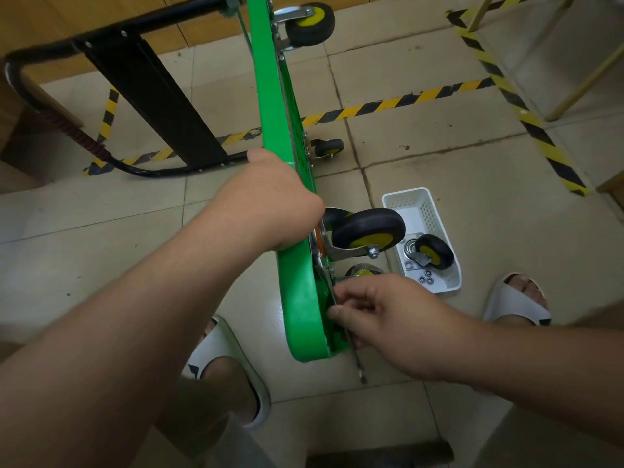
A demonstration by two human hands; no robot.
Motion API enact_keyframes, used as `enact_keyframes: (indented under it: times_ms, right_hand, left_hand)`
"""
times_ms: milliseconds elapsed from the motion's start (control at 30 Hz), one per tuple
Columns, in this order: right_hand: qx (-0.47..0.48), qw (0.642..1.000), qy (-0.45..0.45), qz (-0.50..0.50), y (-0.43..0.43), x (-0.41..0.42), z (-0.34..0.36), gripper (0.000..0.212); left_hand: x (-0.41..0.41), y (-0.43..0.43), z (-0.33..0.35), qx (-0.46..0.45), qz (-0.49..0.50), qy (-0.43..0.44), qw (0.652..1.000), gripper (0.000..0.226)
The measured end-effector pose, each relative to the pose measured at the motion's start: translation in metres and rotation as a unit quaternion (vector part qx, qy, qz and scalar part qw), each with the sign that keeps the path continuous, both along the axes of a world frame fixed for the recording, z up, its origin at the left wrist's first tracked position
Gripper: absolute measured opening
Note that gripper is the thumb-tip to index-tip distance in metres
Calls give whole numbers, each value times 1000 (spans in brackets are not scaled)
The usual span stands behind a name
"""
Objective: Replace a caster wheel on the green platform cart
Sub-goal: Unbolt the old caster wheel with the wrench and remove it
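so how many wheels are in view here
5. Four on the green cart: far upper wheel, far lower wheel, near upper wheel, near lower wheel partly hidden behind the right hand. The loose wheel lies in the white basket.

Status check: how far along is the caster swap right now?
Done: the cart is tipped on edge, gripped by the left hand. A loose caster and nuts lie in the basket. In hand: the right hand pinches a slim tool beside the near-corner caster. Left: the nuts are not fitted; whether the loose caster is old or new I cannot tell.
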State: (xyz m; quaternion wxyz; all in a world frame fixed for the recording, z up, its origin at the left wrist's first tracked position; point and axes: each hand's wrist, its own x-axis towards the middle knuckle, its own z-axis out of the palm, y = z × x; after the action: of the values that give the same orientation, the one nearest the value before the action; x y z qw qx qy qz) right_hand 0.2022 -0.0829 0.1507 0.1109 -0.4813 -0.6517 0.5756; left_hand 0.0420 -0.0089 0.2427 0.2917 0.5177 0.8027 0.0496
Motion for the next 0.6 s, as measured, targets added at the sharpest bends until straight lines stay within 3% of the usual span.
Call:
enact_keyframes:
  times_ms: [267, 467, 600]
  right_hand:
    - [73, 996, -47, 22, 3, 2, -4, 11]
    - [-7, 999, -36, 39, -3, 9, 6, 9]
    - [-82, 997, 1, -7, -9, 10, 15, 8]
  left_hand:
    - [0, -1, -1, 3, 3, -6, 1000, 45]
    - [0, -1, -1, 8, 2, -8, 1000, 44]
    - [-1, -1, 0, 11, -5, -1, 1000, 44]
